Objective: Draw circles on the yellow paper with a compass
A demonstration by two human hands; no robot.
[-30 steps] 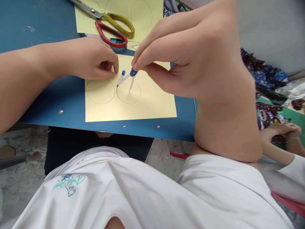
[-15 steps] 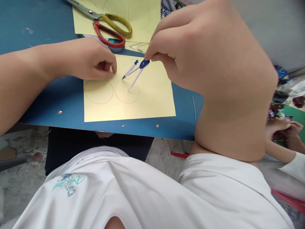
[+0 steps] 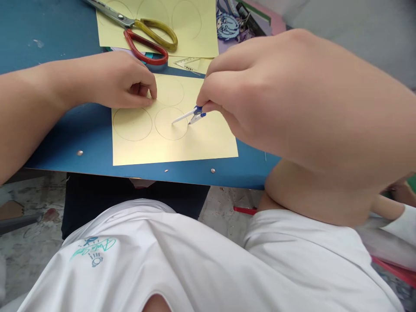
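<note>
My right hand (image 3: 247,86) pinches the top of a white and blue drawing compass (image 3: 183,117). One leg stands inside a pencilled circle on a yellow paper sheet (image 3: 208,145), and the pencil leg touches the circle's right side. My left hand (image 3: 130,82) is closed, fingers curled, holding the sheet down at its upper left. Several drawn circles show on this sheet, one of them partly behind my left hand. Just beyond lie scissors (image 3: 146,45) with one red and one yellow handle, over another yellow sheet (image 3: 188,39) with circles.
A clear set square (image 3: 188,63) lies between the two sheets. Dark pens and a blue-white patterned item (image 3: 227,27) are at the back. Silver studs line the near edge of the blue table (image 3: 65,134). At the far right is another person's arm (image 3: 390,208).
My right hand has come lower and turned the compass. Its pencil leg has swung from the circle's top to its right side. My left hand stays on the sheet.
</note>
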